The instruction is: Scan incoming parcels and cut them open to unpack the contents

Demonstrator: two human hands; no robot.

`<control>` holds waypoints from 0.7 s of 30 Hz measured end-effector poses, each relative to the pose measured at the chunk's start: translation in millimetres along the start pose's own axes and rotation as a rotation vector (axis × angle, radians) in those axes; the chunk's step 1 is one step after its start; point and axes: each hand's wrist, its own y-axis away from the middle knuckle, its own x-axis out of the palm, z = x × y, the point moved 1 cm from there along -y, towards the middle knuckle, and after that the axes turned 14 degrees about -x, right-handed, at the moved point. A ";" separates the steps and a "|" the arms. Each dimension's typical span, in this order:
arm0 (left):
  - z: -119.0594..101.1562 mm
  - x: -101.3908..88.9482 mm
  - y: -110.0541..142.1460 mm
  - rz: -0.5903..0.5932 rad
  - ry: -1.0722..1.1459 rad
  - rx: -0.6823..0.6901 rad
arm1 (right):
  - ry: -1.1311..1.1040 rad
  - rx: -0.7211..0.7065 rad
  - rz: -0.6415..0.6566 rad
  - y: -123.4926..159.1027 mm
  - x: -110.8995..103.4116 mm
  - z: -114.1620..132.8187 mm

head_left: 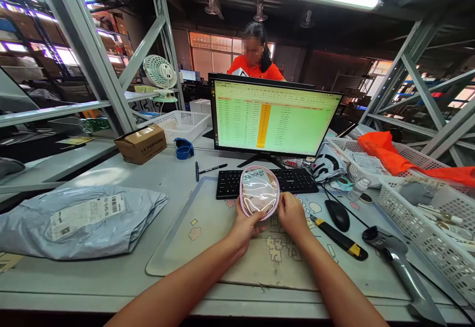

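A clear cosmetic pouch (260, 193) with pink trim and dark lettering is held up in front of the keyboard (297, 182). My left hand (247, 225) grips it from below, thumb across its lower front. At the pouch's right edge, my right hand (293, 213) is closed with its fingers curled against the rim. Whether it pinches a zip pull there is hidden. Beneath both hands lies a pale desk mat (178, 248) with cartoon prints. To the right of my right hand are a black-and-yellow utility knife (339, 238) and a black mouse (337, 215).
A grey parcel bag (81, 220) lies at left, a cardboard box (141, 144) behind it. A monitor (274, 119) stands ahead; a person (256, 57) is beyond it. On the right are a barcode scanner (403, 267) and white baskets (419, 223). Pens (202, 169) lie near the keyboard.
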 end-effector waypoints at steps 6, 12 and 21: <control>-25.4 -17.9 6.2 -0.126 -0.369 0.428 | -0.073 -0.003 0.021 11.9 -33.7 17.0; -30.7 -9.2 54.0 0.120 -1.036 0.738 | 0.039 0.007 0.242 31.1 -77.2 58.4; -22.1 -7.4 58.2 0.207 -1.058 0.785 | 0.319 -0.124 0.597 6.0 -98.4 85.2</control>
